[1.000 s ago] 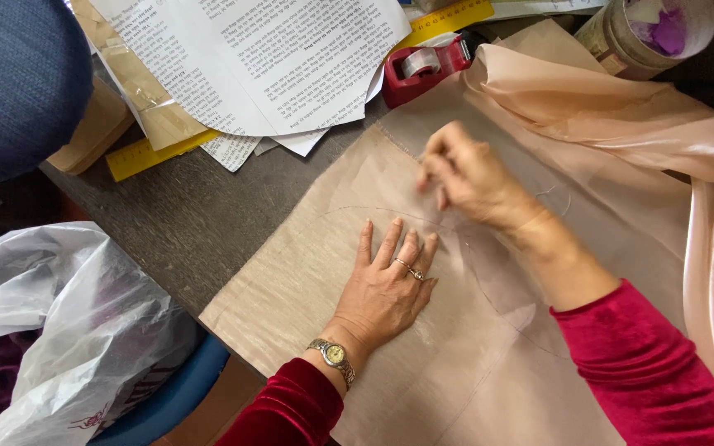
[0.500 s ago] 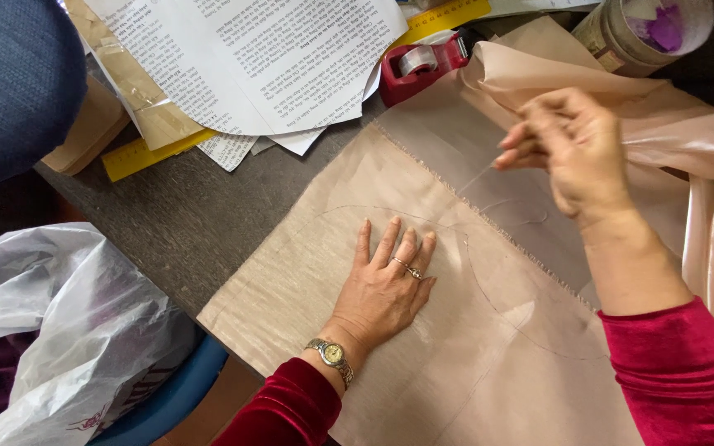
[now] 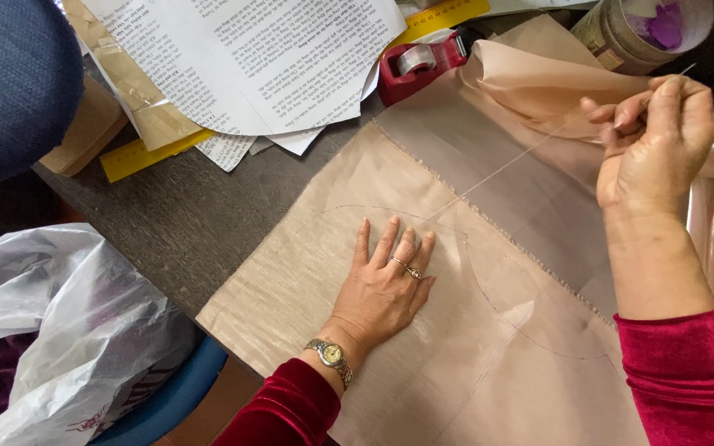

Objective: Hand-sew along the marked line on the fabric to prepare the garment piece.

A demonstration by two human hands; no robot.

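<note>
In the tin, purple scraps.

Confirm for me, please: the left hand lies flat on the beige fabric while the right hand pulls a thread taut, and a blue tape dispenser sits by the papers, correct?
Not quite: the tape dispenser is red, not blue, as the head view shows. The rest holds: the left hand lies flat on the beige fabric, the right hand pulls the thread taut, and the dispenser sits by the papers.

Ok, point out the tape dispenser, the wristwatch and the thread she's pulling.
red tape dispenser (image 3: 420, 66), head view, on its red body.
wristwatch (image 3: 330, 355), head view, on the dial.
thread (image 3: 497, 172), head view, midway along the taut strand.
</note>
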